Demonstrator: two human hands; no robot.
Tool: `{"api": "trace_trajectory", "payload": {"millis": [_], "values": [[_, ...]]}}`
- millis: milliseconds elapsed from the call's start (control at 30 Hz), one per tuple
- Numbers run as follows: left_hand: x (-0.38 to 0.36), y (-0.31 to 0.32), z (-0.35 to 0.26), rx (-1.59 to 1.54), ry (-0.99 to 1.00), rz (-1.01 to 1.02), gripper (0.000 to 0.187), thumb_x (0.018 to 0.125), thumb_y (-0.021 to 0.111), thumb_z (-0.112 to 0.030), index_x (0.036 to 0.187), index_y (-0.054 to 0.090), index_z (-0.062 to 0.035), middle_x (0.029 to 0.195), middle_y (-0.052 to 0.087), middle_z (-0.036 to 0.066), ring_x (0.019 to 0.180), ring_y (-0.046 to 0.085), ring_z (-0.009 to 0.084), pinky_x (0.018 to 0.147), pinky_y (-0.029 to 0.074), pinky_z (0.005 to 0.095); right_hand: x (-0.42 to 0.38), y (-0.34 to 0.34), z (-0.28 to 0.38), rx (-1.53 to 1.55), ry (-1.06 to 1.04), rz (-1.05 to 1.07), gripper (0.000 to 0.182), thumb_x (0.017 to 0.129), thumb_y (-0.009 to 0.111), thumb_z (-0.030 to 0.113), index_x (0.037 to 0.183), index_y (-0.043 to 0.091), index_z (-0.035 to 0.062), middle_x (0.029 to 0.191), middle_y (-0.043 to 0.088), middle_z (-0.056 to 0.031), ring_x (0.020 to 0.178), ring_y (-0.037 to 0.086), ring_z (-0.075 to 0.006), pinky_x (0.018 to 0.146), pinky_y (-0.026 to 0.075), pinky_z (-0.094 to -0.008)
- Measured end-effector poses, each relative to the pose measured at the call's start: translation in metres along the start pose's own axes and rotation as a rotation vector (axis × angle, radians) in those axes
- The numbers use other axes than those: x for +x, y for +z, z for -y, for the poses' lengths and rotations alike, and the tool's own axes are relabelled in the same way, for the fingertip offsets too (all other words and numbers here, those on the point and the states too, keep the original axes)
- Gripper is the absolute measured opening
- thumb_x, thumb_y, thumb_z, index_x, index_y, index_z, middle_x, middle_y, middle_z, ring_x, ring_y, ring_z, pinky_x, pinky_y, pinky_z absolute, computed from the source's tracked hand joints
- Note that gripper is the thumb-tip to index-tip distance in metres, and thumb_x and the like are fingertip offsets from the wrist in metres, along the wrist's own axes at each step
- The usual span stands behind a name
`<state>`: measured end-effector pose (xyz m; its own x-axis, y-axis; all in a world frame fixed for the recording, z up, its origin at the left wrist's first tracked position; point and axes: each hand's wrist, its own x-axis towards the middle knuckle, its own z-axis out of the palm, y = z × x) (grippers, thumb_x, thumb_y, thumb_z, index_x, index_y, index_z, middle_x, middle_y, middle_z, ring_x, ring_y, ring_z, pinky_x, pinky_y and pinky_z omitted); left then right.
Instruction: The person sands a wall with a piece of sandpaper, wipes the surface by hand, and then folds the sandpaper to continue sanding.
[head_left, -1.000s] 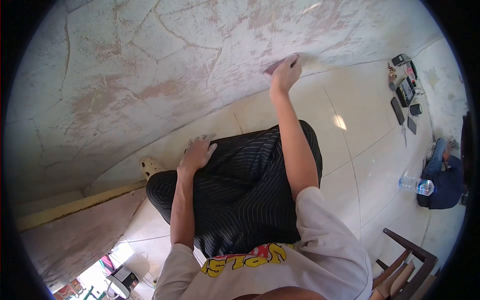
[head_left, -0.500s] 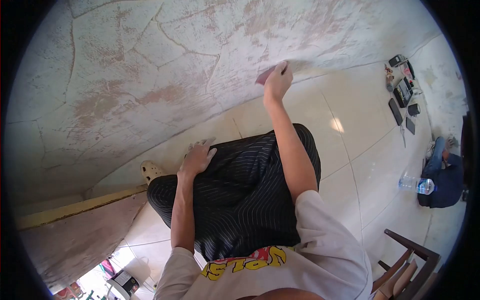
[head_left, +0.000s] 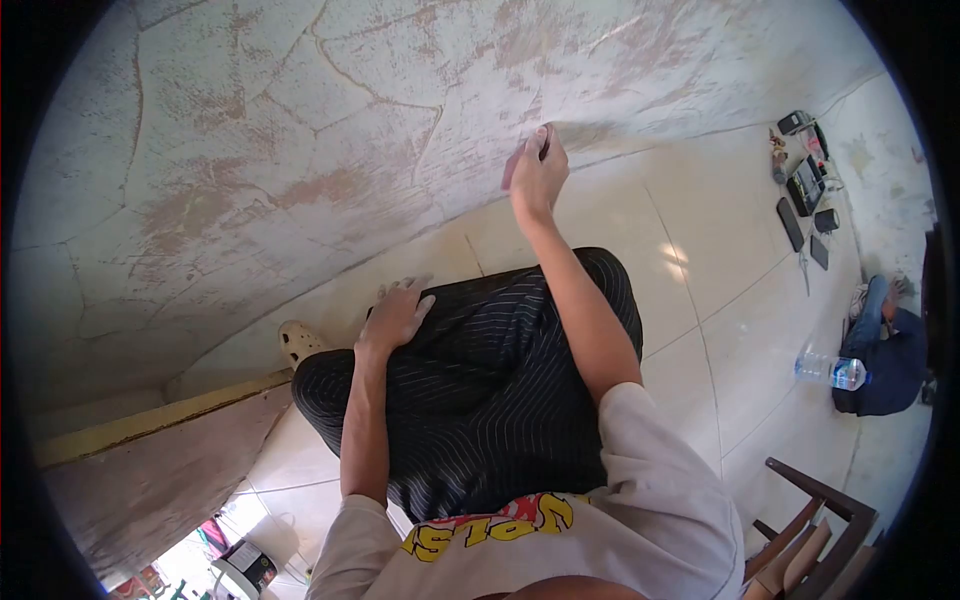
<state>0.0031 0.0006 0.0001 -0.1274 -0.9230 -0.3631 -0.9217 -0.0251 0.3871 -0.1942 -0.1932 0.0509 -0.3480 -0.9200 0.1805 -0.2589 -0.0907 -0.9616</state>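
A reddish-brown sheet [head_left: 512,168], perhaps sandpaper, is pinched in my right hand [head_left: 541,180], which presses it against the low part of the patchy whitish wall [head_left: 370,150]. Part of the sheet is hidden by the fingers. On the dark pinstriped trousers [head_left: 480,390], near the knee, rests my left hand [head_left: 397,315], its dusty fingers apart and nothing in them.
A cream clog [head_left: 297,343] shows beside the left knee, near a wooden-edged board [head_left: 160,420]. Small devices [head_left: 806,185] lie at the right wall. A seated person [head_left: 890,350], a plastic bottle [head_left: 832,371] and a wooden chair [head_left: 825,495] are at the right.
My right hand has moved slightly left along the wall with the sheet, and its wrist has turned. My left hand stays on the trousers.
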Motion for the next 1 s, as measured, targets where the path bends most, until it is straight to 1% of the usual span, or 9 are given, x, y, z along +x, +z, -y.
{"api": "trace_trajectory", "payload": {"millis": [167, 300, 367, 467, 600, 700, 767, 933, 1000], "values": [[-0.01, -0.004, 0.001, 0.007, -0.049, 0.034, 0.045, 0.099, 0.05, -0.03, 0.14, 0.048, -0.0096, 0.134, 0.054, 0.021, 0.125, 0.049, 0.0395, 0.11, 0.033, 0.0573, 0.003, 0.009, -0.006, 0.118, -0.019, -0.171, 0.03, 0.102, 0.041, 0.02, 0.094, 0.053, -0.0058, 0.084, 0.056, -0.0202, 0.079, 0.056, -0.0323, 0.078, 0.045, -0.0437], [-0.009, -0.009, -0.005, -0.052, -0.069, -0.004, 0.044, 0.099, 0.05, -0.029, 0.139, 0.048, -0.0101, 0.136, 0.053, 0.02, 0.126, 0.049, 0.0391, 0.11, 0.032, 0.0572, 0.035, -0.009, 0.0, 0.334, 0.246, -0.192, 0.033, 0.103, 0.038, 0.024, 0.097, 0.055, -0.0042, 0.089, 0.058, -0.0193, 0.081, 0.055, -0.0308, 0.078, 0.044, -0.0425], [-0.001, -0.005, -0.002, -0.094, -0.024, -0.02, 0.044, 0.099, 0.05, -0.029, 0.139, 0.048, -0.01, 0.135, 0.054, 0.02, 0.125, 0.05, 0.0395, 0.11, 0.032, 0.0579, 0.013, 0.0, -0.009, 0.214, 0.082, -0.191, 0.035, 0.104, 0.038, 0.025, 0.098, 0.054, -0.0051, 0.089, 0.058, -0.0204, 0.083, 0.055, -0.0326, 0.081, 0.044, -0.0443], [-0.001, -0.009, -0.008, -0.059, -0.025, 0.008, 0.045, 0.099, 0.05, -0.029, 0.14, 0.048, -0.0098, 0.134, 0.055, 0.019, 0.126, 0.049, 0.0396, 0.11, 0.032, 0.0584, 0.02, 0.001, -0.023, 0.026, 0.008, -0.152, 0.04, 0.104, 0.037, 0.025, 0.123, 0.054, -0.0053, 0.118, 0.06, -0.0299, 0.111, 0.057, -0.042, 0.095, 0.043, -0.0423], [-0.011, -0.007, -0.003, -0.054, -0.04, 0.002, 0.045, 0.099, 0.051, -0.029, 0.14, 0.048, -0.0094, 0.134, 0.055, 0.019, 0.127, 0.048, 0.0394, 0.11, 0.032, 0.0585, 0.023, -0.007, -0.001, 0.16, 0.213, -0.155, 0.039, 0.104, 0.037, 0.024, 0.122, 0.055, -0.0054, 0.117, 0.06, -0.0302, 0.11, 0.057, -0.0422, 0.094, 0.043, -0.0433], [-0.002, -0.01, -0.005, -0.001, -0.069, 0.043, 0.046, 0.099, 0.051, -0.03, 0.14, 0.048, -0.0089, 0.134, 0.055, 0.019, 0.127, 0.048, 0.0394, 0.11, 0.032, 0.0586, 0.013, 0.001, -0.007, 0.006, -0.185, -0.152, 0.035, 0.104, 0.036, 0.024, 0.1, 0.054, -0.0063, 0.096, 0.06, -0.025, 0.086, 0.055, -0.0382, 0.083, 0.044, -0.0442], [0.001, -0.006, -0.004, -0.123, 0.02, -0.102, 0.046, 0.099, 0.051, -0.03, 0.139, 0.049, -0.0088, 0.132, 0.056, 0.019, 0.126, 0.049, 0.0397, 0.11, 0.032, 0.0588, 0.027, -0.011, 0.015, 0.281, 0.2, -0.21, 0.035, 0.104, 0.036, 0.022, 0.094, 0.052, -0.0067, 0.09, 0.059, -0.0232, 0.08, 0.053, -0.0366, 0.08, 0.043, -0.0441], [-0.002, -0.009, -0.003, -0.012, -0.039, 0.024, 0.045, 0.099, 0.051, -0.03, 0.138, 0.049, -0.0084, 0.134, 0.055, 0.019, 0.127, 0.048, 0.0398, 0.11, 0.032, 0.0588, 0.013, -0.005, -0.003, 0.007, -0.085, -0.107, 0.031, 0.104, 0.037, 0.02, 0.097, 0.052, -0.0058, 0.089, 0.06, -0.0221, 0.08, 0.053, -0.035, 0.081, 0.044, -0.0428], [-0.004, -0.006, -0.005, -0.024, -0.048, 0.041, 0.045, 0.099, 0.051, -0.03, 0.138, 0.049, -0.0084, 0.135, 0.054, 0.019, 0.127, 0.048, 0.0397, 0.11, 0.032, 0.0587, 0.037, -0.008, -0.007, 0.181, 0.049, -0.194, 0.032, 0.104, 0.038, 0.021, 0.094, 0.052, -0.0062, 0.088, 0.059, -0.0208, 0.08, 0.051, -0.0318, 0.08, 0.044, -0.0425]]}}
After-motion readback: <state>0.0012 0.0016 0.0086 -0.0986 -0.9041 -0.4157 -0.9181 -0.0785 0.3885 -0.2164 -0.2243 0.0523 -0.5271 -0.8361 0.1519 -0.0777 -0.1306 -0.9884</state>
